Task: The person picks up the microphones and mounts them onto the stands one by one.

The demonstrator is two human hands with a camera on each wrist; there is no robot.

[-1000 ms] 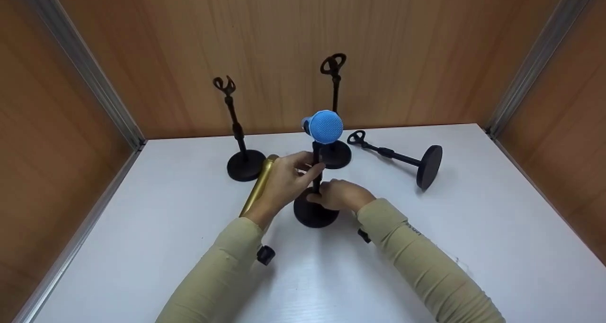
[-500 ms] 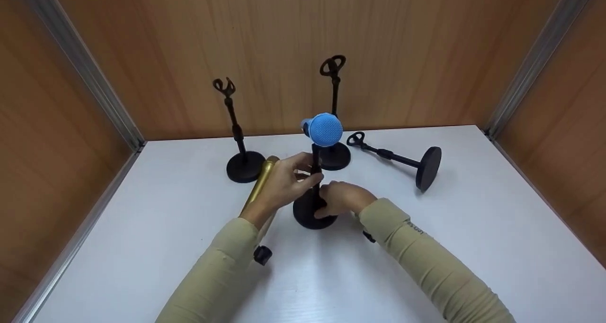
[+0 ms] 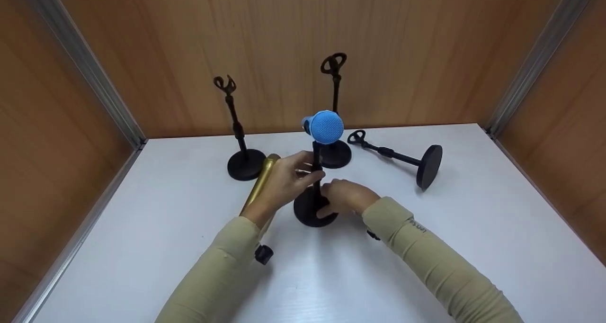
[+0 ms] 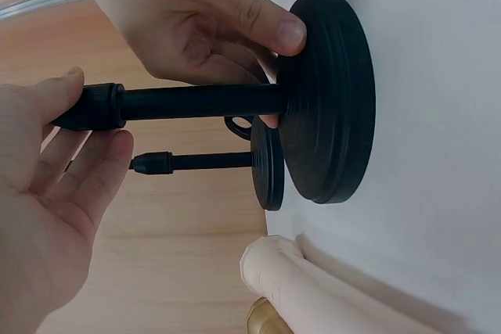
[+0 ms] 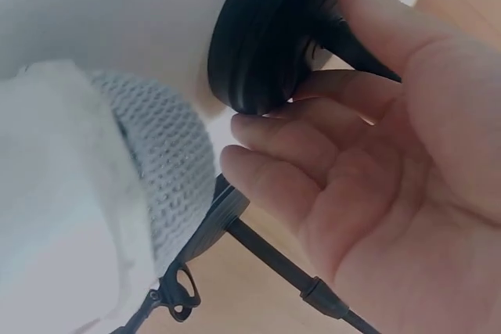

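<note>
A blue-headed microphone (image 3: 326, 127) sits atop a black microphone stand (image 3: 307, 213) that stands upright mid-table. My left hand (image 3: 286, 183) holds the stand's pole near its collar (image 4: 102, 107), thumb and fingers on either side. Lower down, my right hand (image 3: 349, 196) grips the round base (image 4: 344, 99): the thumb lies on its top by the edge, and the fingers curl in behind near the pole. In the right wrist view those fingers (image 5: 290, 142) lie against the base. A gold microphone (image 3: 258, 188) lies beside my left wrist, partly hidden by it.
Two other stands are upright behind, one at the left (image 3: 246, 165) and one at the back (image 3: 337, 155). A further stand (image 3: 428, 166) lies on its side at the right. A microphone with a grey mesh head (image 5: 168, 154) lies near my right wrist.
My right thumb has shifted down from near the pole onto the base, and the right forearm has edged slightly right. The left hand's thumb sits a little lower on the pole.
</note>
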